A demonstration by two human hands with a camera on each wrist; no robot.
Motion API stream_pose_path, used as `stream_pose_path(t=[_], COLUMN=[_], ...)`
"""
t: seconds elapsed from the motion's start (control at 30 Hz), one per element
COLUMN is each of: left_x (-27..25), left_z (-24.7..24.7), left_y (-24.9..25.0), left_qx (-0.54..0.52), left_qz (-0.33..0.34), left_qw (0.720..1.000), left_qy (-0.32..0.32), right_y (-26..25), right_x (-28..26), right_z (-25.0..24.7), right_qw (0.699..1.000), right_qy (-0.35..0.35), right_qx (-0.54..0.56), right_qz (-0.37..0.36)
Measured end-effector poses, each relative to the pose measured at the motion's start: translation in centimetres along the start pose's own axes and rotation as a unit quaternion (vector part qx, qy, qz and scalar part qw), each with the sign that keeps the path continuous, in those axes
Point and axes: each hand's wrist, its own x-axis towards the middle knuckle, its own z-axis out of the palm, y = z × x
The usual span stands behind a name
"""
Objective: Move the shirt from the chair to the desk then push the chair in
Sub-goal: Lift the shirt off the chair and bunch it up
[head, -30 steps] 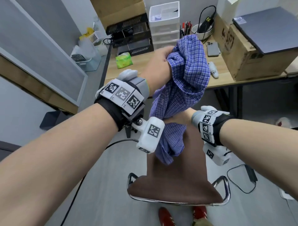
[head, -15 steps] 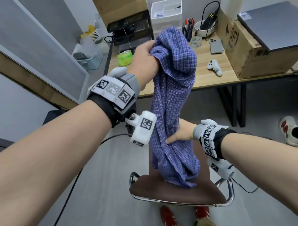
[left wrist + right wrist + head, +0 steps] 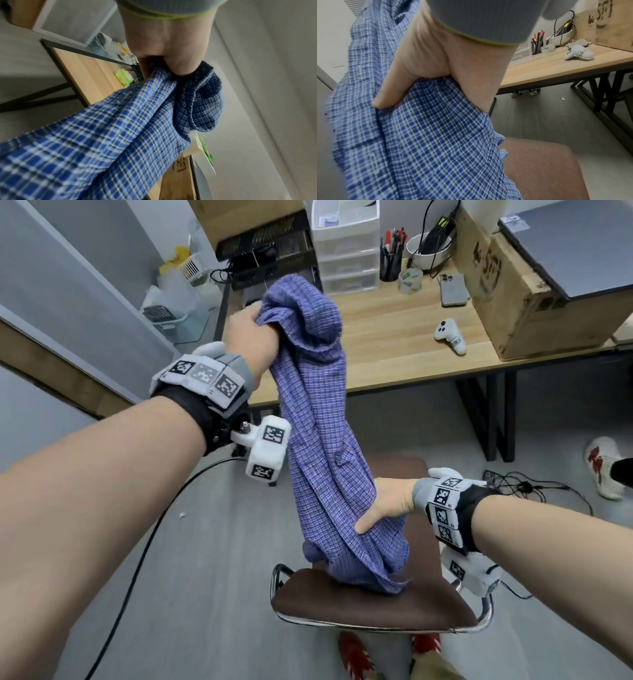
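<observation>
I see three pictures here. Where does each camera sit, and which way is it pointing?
Head: worn on the head, looking down past both forearms at the shirt, chair and desk; left hand and right hand show.
Left wrist: along the left hand gripping the shirt's top, desk behind.
Right wrist: along the right hand, thumb on the shirt, over the chair seat.
Shared: head and right wrist both show the white controller.
</observation>
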Motion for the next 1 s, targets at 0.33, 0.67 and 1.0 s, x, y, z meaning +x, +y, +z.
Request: stream_pose_path(t=[0.33, 0.67, 1.0], left_x=[0.3, -3.0, -4.4], left_z=[-2.8, -0.2, 1.7], left_y=[-7.3, -11.3, -9.8], left_qx=[0.276, 0.355, 0.249], left_qz=[-0.093, 0.062, 0.211], left_qw=[0.956, 0.870, 0.823], left_qy=[-0.025, -0.336, -0.466], right_y=[-1.1, -6.8, -7.9], right_x=[-0.7, -1.1, -1.8], right_z=[-1.2, -6.1, -8.3], right_qw=[0.998, 0.985, 0.950], right_qy=[-0.029, 0.070, 0.154], right_qx=[0.061, 0.144, 0.265], right_qz=[-0.007, -0.069, -0.060])
